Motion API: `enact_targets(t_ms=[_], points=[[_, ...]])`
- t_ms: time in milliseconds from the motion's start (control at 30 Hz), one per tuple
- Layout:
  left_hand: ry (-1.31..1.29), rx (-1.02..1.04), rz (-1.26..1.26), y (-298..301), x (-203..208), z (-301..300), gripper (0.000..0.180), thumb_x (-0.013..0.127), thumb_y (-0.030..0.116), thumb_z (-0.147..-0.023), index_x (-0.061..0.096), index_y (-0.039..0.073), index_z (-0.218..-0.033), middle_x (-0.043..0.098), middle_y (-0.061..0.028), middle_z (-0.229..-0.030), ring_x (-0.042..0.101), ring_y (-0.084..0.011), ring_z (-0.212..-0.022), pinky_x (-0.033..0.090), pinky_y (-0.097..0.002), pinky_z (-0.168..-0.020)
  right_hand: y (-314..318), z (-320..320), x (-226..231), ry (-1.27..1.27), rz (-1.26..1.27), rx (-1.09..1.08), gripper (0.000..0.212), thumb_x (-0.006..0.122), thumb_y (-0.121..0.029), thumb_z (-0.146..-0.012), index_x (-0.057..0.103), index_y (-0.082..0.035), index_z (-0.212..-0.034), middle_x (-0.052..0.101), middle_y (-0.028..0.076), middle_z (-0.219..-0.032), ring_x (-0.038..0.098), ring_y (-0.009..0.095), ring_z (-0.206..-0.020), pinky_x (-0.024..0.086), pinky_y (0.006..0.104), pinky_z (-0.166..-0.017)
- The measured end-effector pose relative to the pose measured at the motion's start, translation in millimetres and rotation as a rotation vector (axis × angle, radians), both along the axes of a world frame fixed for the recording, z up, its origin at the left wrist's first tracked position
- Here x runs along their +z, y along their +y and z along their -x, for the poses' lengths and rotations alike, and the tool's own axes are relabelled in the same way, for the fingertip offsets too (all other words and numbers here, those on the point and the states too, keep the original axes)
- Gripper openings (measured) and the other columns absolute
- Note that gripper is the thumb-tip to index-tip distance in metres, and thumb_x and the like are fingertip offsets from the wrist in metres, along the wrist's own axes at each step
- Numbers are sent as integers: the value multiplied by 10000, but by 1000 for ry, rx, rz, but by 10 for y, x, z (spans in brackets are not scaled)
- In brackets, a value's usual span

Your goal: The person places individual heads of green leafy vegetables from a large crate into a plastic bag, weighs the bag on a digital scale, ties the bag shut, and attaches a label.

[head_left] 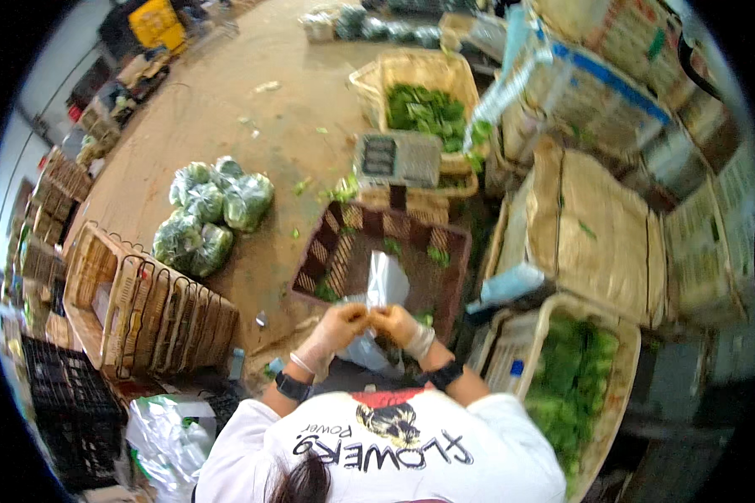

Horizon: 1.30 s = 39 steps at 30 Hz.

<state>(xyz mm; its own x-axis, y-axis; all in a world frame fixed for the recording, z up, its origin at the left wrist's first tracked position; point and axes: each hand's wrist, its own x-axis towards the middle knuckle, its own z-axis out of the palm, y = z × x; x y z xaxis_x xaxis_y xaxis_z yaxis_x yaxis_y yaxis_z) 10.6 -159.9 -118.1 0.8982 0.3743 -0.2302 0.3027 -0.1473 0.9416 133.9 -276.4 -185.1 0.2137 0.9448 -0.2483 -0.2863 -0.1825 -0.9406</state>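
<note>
Both hands on the plastic bag [387, 281], at the near part of the brown crate [428, 233].
From left to right: nested beige crates [176, 310] lean at the far left; bagged leafy greens [205, 205] rest on the floor [302, 109] just beyond them. The left hand [340, 327] has its grip closed, fingertips pinching the plastic bag. The plastic bag spans the middle, 1 white portion extending over the brown crate and 1 translucent portion hanging below the hands. The right hand [403, 327] meets the left, its grip likewise pinched on the plastic bag. At right, loose leafy greens [575, 369] fill a cream crate [632, 344].
</note>
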Motion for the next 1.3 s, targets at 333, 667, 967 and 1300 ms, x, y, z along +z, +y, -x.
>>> enact_targets(t_ms=[333,667,967,1300], points=[[-77,343,432,244,-216,206,82,539,60,-840,525,32,-765,560,-37,-708,540,-111,-651,458,-243,-592,-200,-40,-44,411,-115,-176,203,649,-238,-797,572,-58,-743,510,-33,-638,441,51,-540,343,206,-465],[61,54,238,-89,-172,58,39,575,43,-813,542,25,-803,561,-20,-735,538,-92,-647,452,-227,-596,54,164,13,231,-29,-157,377,653,-367,-776,589,-16,-653,520,29,-518,449,88,-454,335,225,-415],[-102,430,443,375,-374,447,102,534,81,-850,495,63,-757,534,0,-727,505,-92,-676,419,-219,-625,-139,342,-408,580,74,-161,212,607,-150,-799,538,-26,-642,502,41,-533,458,126,-457,366,255,-447],[-351,777,316,1511,261,999,138,515,-39,-729,498,47,-836,557,-52,-802,548,-173,-751,467,-294,-729,-1194,-187,-1355,-166,989,-912,931,707,-440,-668,243,37,-1320,388,267,-1256,449,366,-1102,442,438,-836]])
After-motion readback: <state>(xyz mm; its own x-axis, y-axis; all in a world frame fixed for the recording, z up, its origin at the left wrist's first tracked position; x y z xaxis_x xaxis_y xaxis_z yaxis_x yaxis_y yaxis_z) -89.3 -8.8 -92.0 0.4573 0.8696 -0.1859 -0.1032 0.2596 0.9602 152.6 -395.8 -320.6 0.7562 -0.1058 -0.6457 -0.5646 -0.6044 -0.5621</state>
